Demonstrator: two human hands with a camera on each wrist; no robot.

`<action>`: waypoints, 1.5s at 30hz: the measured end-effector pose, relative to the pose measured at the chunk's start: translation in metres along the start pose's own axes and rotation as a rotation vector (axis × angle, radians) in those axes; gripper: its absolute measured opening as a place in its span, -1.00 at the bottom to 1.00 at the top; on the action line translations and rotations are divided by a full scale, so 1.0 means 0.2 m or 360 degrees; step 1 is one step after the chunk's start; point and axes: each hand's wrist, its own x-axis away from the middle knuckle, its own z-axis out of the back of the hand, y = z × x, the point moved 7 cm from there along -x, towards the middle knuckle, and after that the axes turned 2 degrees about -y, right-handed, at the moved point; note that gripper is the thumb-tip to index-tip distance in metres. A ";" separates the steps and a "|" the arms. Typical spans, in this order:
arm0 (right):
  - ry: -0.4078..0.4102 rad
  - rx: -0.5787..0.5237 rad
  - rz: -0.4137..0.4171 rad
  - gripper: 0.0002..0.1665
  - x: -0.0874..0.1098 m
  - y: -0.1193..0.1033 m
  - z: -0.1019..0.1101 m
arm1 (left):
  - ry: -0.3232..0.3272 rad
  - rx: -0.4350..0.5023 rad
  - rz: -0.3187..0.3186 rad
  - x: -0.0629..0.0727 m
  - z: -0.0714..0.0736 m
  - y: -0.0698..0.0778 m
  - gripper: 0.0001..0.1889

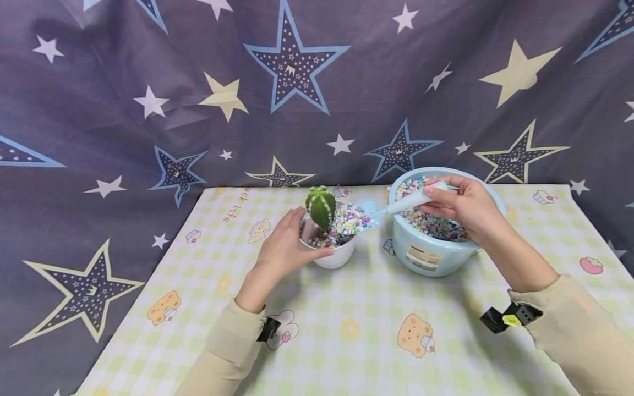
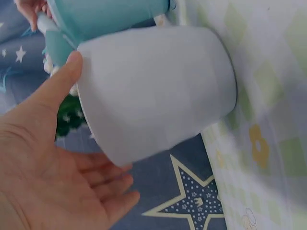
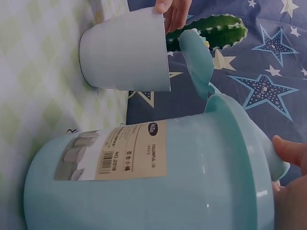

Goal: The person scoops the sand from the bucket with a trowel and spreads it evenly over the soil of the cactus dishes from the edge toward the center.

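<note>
A green cactus (image 1: 321, 208) stands in a white flower pot (image 1: 334, 257) that holds some coloured pebbles. My left hand (image 1: 287, 245) grips the pot at its rim, thumb on the near side and fingers round the left side. By its handle my right hand (image 1: 468, 203) holds a light blue scoop (image 1: 403, 203). Coloured pebbles (image 1: 353, 219) fill the scoop's blade, which hovers over the right side of the pot's rim beside the cactus. Under the right hand is a light blue bucket (image 1: 426, 256) with many more pebbles. In the right wrist view the scoop (image 3: 196, 57) tilts towards the pot.
A checked tablecloth (image 1: 356, 352) with cartoon prints covers the table. Behind it hangs a dark curtain (image 1: 188, 49) with a star pattern. The bucket's side carries a paper label (image 3: 129, 153). Pot and bucket stand a short gap apart.
</note>
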 end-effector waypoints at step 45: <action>0.0008 0.0287 0.0125 -0.90 0.00 -0.03 -0.08 | 0.0034 -0.0019 0.0026 0.00 0.00 0.01 0.27</action>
